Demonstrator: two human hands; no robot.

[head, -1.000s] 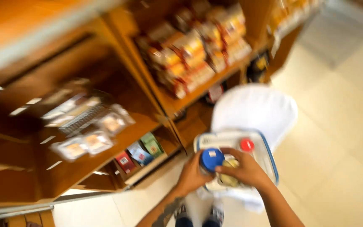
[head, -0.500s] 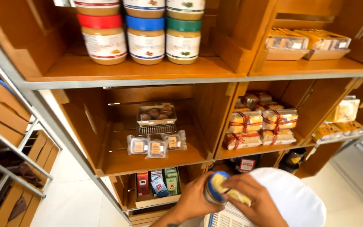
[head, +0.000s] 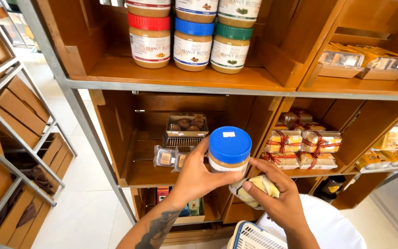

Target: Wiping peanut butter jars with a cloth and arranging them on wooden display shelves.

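My left hand [head: 194, 177] grips the side of a jar with a blue lid [head: 229, 150], held upright in front of the wooden shelves. My right hand [head: 279, 198] touches the jar's other side and also holds a small clear packet of pale yellow pieces [head: 258, 188]. On the shelf above stand jars with a red lid [head: 150, 40], a blue lid [head: 193, 44] and a green lid [head: 231, 48], side by side.
A metal-framed wooden shelf unit [head: 171, 79] fills the view. Small wrapped packs [head: 166, 157] and a wire tray [head: 186, 124] sit in the middle crate; ribbon-tied boxes [head: 300, 143] lie to the right. A basket rim [head: 254, 236] shows at the bottom. A ladder-like rack [head: 10, 115] stands left.
The view has swung up from the floor and basket to the shelves. Both hands have lifted the blue-lidded jar and the packet higher, toward the shelf front.
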